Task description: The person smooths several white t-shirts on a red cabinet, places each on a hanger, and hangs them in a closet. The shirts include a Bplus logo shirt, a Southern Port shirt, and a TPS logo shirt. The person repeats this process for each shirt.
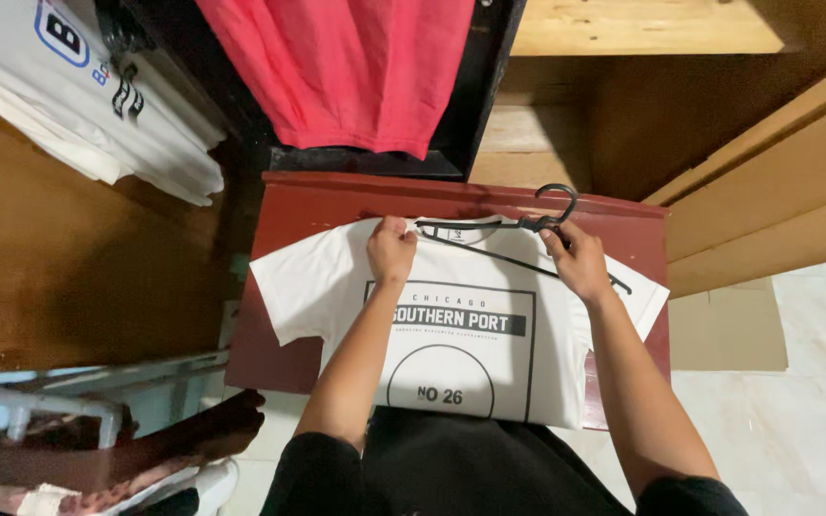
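Pinching collar of white shirt (470,325) with left hand (391,250); right hand (577,260) gripping black hanger (518,234), lying crosswise near table's (317,205) far edge.

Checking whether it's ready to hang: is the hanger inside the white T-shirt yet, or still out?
Partly in. The black hanger enters the white T-shirt collar on one side; its hook and other arm lie outside, under the right hand.
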